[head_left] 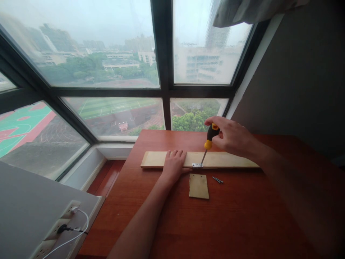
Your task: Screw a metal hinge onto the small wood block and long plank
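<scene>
A long pale wooden board [229,160] lies across the table. On its near edge sits a small metal hinge [197,165]. My right hand [229,133] is closed around the handle of a black and yellow screwdriver [212,132], which leans slightly with its tip down at the hinge's right end. Fingers of my left hand [174,165] lie over the top of the board, left of the hinge, with the thumb along the near edge; they press on the board. Nearer to me are a small tan rectangular wooden piece [198,187] with two holes and a few screws [217,180].
The reddish-brown table [229,223] reaches toward large windows [107,43]. At the lower left, a low wall carries sockets [55,228] with a black plug and a white cable [85,225]. A dark wall [302,79] stands at the right, with grey cloth [242,12] hanging above.
</scene>
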### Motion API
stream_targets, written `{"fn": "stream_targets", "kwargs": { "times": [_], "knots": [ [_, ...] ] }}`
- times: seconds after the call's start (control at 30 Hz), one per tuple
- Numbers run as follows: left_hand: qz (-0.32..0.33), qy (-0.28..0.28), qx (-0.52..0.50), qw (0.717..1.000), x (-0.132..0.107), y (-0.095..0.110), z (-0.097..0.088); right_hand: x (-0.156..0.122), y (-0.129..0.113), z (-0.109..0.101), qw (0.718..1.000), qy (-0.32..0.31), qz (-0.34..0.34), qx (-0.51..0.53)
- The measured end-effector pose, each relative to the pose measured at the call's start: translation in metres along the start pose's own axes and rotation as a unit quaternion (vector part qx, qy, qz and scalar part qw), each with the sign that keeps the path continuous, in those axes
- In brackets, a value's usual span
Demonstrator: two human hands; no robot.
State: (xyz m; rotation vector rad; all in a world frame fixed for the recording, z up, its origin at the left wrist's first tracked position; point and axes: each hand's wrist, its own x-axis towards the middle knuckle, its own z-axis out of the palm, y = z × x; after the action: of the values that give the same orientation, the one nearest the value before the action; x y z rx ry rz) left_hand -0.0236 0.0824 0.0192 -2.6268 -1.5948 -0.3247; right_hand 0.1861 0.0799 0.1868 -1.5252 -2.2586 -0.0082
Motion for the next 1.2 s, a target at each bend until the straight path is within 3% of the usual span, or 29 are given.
{"fn": "stream_targets", "kwargs": {
  "times": [0.23, 0.5, 0.7, 0.93, 1.07, 1.2],
  "knots": [
    [0.0, -0.001, 0.001, 1.0, 0.0, 0.0, -0.001, 0.002, -0.004, 0.003, 0.995, 0.046, 0.03, -0.087],
    [0.001, 0.003, 0.002, 1.0, 0.0, 0.0, 0.002, -0.001, -0.002, -0.001, 1.0, -0.001, -0.001, -0.016],
    [0.0, -0.001, -0.003, 1.0, 0.0, -0.001, 0.002, 0.003, 0.0, 0.005, 0.999, 0.044, 0.001, -0.031],
    [0.001, 0.004, -0.004, 1.0, 0.0, -0.001, 0.004, 0.003, 0.001, 0.001, 1.0, -0.002, -0.016, 0.016],
    [0.002, 0.006, -0.004, 1.0, 0.0, -0.002, 0.004, 0.002, -0.003, 0.002, 0.995, 0.029, 0.016, -0.098],
    [0.004, 0.006, -0.002, 1.0, 0.0, -0.002, 0.005, 0.003, -0.009, 0.003, 0.969, 0.04, 0.065, -0.234]
  ]
}}
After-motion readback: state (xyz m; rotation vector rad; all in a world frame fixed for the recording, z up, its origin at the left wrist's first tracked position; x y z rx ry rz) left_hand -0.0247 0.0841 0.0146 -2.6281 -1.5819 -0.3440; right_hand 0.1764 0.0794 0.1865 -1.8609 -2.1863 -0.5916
